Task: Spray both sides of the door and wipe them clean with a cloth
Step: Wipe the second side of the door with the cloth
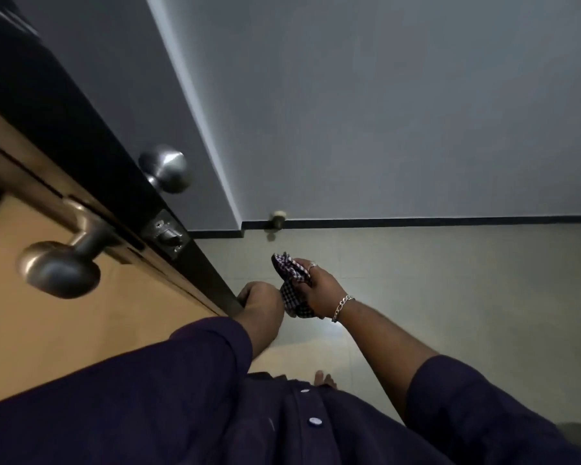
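Note:
The door (47,330) stands edge-on at the left, its tan face toward me and its dark edge (91,152) running down to the floor. A metal knob (59,268) sticks out on the tan side and another knob (166,169) on the far side, with the latch plate (165,234) between them. My left hand (260,300) grips the door's edge low down, fingers curled round it. Right beside it, my right hand (319,290) holds a bunched checked cloth (292,283). No spray bottle is in view.
A grey wall (383,112) with a dark skirting strip (416,222) lies ahead. A small doorstop (278,219) sits at the wall's foot. Pale floor tiles (450,297) spread to the right. My bare toes (322,377) show below.

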